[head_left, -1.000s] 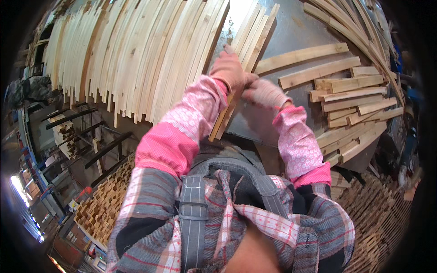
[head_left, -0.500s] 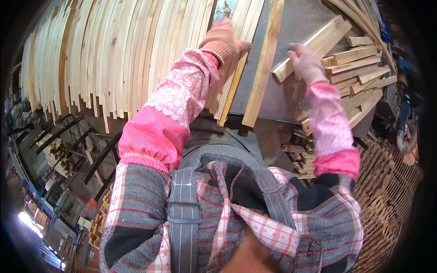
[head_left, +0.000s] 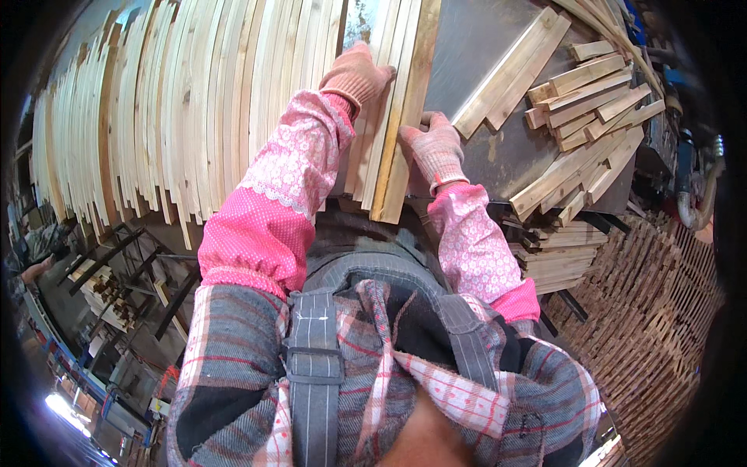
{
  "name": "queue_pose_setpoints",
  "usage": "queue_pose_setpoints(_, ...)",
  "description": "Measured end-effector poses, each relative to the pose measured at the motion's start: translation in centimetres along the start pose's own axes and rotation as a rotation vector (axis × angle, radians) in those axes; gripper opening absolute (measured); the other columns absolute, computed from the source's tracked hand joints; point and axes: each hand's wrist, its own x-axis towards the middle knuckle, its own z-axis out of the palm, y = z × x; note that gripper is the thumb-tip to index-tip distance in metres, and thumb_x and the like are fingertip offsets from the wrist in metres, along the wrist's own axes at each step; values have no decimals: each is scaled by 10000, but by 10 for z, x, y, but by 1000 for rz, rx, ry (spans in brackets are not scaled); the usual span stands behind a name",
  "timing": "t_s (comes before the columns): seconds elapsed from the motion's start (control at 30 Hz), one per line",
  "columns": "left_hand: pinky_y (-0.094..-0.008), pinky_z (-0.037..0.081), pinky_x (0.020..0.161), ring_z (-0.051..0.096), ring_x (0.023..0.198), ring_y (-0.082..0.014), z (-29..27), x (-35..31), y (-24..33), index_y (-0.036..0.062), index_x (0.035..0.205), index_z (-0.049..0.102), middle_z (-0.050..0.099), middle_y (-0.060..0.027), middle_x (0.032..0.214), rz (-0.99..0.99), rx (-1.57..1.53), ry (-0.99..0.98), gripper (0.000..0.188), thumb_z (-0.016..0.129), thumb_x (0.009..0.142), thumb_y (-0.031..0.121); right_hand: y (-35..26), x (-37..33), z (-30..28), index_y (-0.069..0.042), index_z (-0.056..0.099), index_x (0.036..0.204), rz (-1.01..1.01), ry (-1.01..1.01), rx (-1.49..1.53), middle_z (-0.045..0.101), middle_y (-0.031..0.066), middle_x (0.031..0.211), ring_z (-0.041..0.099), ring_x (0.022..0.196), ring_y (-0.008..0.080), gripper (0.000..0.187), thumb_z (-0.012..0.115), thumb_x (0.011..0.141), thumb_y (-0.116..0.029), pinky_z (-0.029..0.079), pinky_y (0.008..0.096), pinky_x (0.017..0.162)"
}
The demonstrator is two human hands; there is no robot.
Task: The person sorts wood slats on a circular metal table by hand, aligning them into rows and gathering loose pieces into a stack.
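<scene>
Both my hands wear pinkish knit work gloves. My left hand [head_left: 356, 76] lies over the row of long pale wooden strips [head_left: 264, 101], beside a narrow gap between them. Its thumb points right, away from the fingers, whose tips are partly hidden. My right hand [head_left: 436, 148] is at the side of the rightmost wooden strip [head_left: 408, 124], with its thumb touching that strip. Its fingers are bent and apart from the thumb, and I see nothing held in them. The strip lies against its neighbours, its near end jutting past the table edge.
Two short boards [head_left: 513, 70] lie side by side on the dark metal tabletop [head_left: 475, 35]. Right of them is a loose pile of short offcuts [head_left: 595, 117]. Stacked wood [head_left: 654, 303] stands at lower right, and black metal bars [head_left: 101, 261] at lower left.
My right hand has moved left from the short boards to the long strip. That strip, earlier separate, now lies against the row. My left hand stays over the strips.
</scene>
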Motion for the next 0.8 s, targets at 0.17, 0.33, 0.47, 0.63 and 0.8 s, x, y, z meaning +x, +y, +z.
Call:
queue_pose_setpoints(0.17, -463, 506, 995, 622, 1174, -401, 4, -3, 9, -37, 1258, 579, 634, -269, 1248, -7, 57, 30, 602, 693, 898, 432, -23, -9, -5, -9, 615, 1235, -6, -46, -135, 693, 217, 1141, 661, 1097, 356, 618, 769, 772, -389, 497, 401, 986)
queue_pose_setpoints(0.33, -463, 490, 1019, 605, 1208, -393, 2, -5, 3, -31, 1270, 577, 627, -248, 1281, -17, 55, 37, 597, 694, 913, 433, -27, -26, -29, -22, 657, 1132, -74, -57, 80, 702, 220, 1062, 673, 1052, 336, 414, 695, 840, -311, 509, 408, 932)
queue_pose_setpoints(0.47, -456, 477, 1046, 589, 1231, -391, 1, 3, 8, -21, 1295, 564, 623, -254, 1284, -11, 75, -30, 600, 685, 921, 432, -30, -29, -14, -12, 658, 1121, -188, 21, -69, 694, 231, 1062, 662, 1037, 385, 437, 659, 842, -349, 500, 427, 930)
queue_pose_setpoints(0.63, -468, 520, 985, 630, 1171, -360, -5, -2, 14, -29, 1283, 570, 644, -242, 1239, -79, 52, -92, 534, 647, 964, 393, 22, -9, -59, -29, 665, 1193, -60, 119, -195, 679, 247, 1165, 642, 1124, 389, 477, 661, 852, -363, 495, 432, 979)
queue_pose_setpoints(0.8, -467, 474, 1066, 542, 1283, -393, 8, -12, 8, -90, 1397, 441, 520, -276, 1391, 23, 103, 86, 856, 738, 855, 501, 8, -16, -78, 0, 664, 1070, -161, 266, -278, 678, 269, 1059, 650, 1042, 408, 470, 649, 838, -409, 494, 469, 903)
